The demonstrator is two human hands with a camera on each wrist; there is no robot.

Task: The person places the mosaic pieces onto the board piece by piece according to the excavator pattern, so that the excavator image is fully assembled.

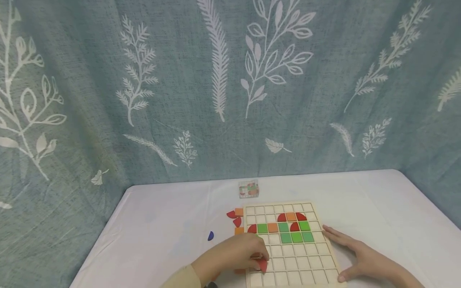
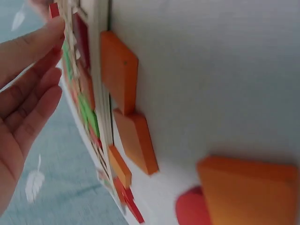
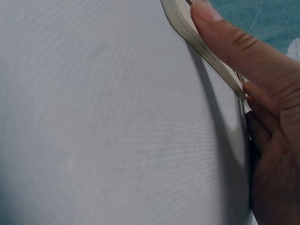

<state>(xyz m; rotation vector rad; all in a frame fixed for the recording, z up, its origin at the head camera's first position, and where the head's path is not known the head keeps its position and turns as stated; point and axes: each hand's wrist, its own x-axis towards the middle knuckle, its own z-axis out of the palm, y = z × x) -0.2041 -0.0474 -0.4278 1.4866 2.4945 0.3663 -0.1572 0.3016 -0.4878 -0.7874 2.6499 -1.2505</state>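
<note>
A wooden grid board (image 1: 299, 262) lies on the table, with red, green and orange tiles set in several of its upper squares. Over its lower left part, my left hand (image 1: 245, 251) pinches a red quarter-round tile (image 1: 263, 265). The left wrist view shows this red tile (image 2: 54, 10) between the fingertips, partly covered by them. My right hand (image 1: 365, 260) rests along the board's right edge, thumb and fingers spread. In the right wrist view, the thumb (image 3: 234, 42) lies on top of the board's rim.
Orange square tiles (image 2: 119, 70) and red curved tiles (image 1: 231, 215) lie loose along the board's left side. A blue half-round tile (image 1: 211, 236) is farther left. Behind the board stands a small clear box (image 1: 249, 189) with coloured shapes. A leaf-patterned curtain (image 1: 230, 80) hangs behind the table.
</note>
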